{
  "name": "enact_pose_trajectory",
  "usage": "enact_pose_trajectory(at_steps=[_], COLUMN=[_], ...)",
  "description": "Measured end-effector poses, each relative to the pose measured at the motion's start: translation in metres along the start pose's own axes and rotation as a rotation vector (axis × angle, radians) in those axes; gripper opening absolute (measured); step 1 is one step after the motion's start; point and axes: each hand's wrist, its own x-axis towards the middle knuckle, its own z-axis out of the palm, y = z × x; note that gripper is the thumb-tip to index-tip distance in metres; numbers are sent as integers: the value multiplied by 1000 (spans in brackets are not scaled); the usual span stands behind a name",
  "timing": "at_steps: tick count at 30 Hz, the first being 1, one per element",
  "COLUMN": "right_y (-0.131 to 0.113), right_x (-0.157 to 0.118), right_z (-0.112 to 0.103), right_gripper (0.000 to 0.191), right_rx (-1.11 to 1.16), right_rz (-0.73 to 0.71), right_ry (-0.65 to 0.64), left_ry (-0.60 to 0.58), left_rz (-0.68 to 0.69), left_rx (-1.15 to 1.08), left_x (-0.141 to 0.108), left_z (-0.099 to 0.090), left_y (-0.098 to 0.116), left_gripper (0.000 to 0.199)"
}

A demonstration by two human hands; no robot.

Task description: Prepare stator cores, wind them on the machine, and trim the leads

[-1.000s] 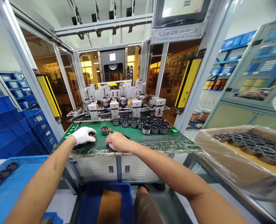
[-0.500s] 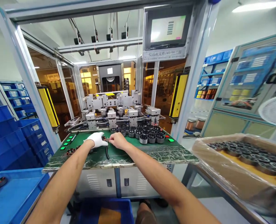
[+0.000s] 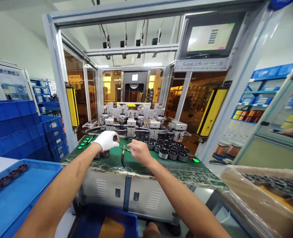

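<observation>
The left hand (image 3: 107,140), in a white glove, is curled round a small coil ring (image 3: 116,138), fingers closed on its sides, just above the green worktop (image 3: 136,169). The bare right hand (image 3: 139,151) is near it, fingertips drawn together; whether they pinch a wire I cannot tell. Pliers (image 3: 123,159) lie between the hands. Dark rings (image 3: 173,154) crowd the worktop's right side.

You've got a lit screen (image 3: 209,38) up right, yellow bars (image 3: 72,105) on left and right uprights (image 3: 56,49), stacked blue crates (image 3: 11,124) left, blue boxes (image 3: 276,71) racked far right, copper-coloured spools (image 3: 221,149) lower down.
</observation>
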Motion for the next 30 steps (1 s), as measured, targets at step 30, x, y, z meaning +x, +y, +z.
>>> enact_pose_trajectory(at_steps=[30], right_y=[-125], right_x=[-111], right_z=[-77], right_gripper=[22], right_rx=[709], right_rz=[-334], right_ry=[-13], left_ry=[301], left_rz=[320], left_rx=[-141], left_x=[-234], left_z=[58], left_y=[54], left_gripper=[52])
